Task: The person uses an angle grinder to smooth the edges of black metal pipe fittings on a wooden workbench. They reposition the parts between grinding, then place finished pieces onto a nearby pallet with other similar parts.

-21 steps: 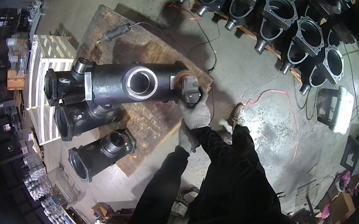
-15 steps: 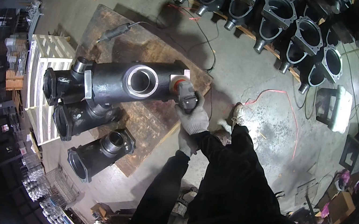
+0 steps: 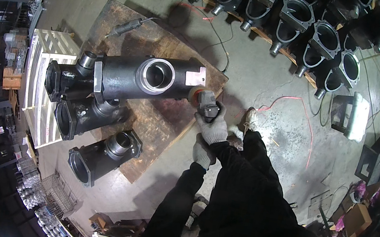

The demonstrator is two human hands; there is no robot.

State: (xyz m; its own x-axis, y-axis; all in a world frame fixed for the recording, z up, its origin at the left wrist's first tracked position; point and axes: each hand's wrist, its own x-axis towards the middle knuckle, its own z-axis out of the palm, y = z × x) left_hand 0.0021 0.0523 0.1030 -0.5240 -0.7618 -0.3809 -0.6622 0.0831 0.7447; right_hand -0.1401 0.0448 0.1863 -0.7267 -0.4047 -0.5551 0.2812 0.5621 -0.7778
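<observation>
My right hand [image 3: 213, 127], in a pale knitted glove, is closed around the head end of an angle grinder [image 3: 208, 107]. Just below it, my left hand [image 3: 203, 154], gloved alike, is closed at the grinder's rear part, which is mostly hidden. An orange-rimmed disc [image 3: 195, 94] on the grinder sits at the lower right edge of a large black pipe fitting [image 3: 124, 77]. That fitting lies across a worn wooden board [image 3: 148, 129]. Near its right end is a pale, cut-out patch [image 3: 196, 76], and a round, bare-metal-rimmed opening [image 3: 157, 76] faces up from its middle.
Smaller black fittings [image 3: 103, 154] lie at the board's near left. Another corded tool [image 3: 127, 26] rests on its far part. Beside the board stands a slatted pale crate [image 3: 46, 89]. Rows of black fittings [image 3: 294, 23] fill the far right, with cables and a red cord [image 3: 299, 98] on the floor.
Both hands and the grinder have shifted right and slightly nearer me, off the pale patch. More of that patch now shows. The whole view has also shifted a little.
</observation>
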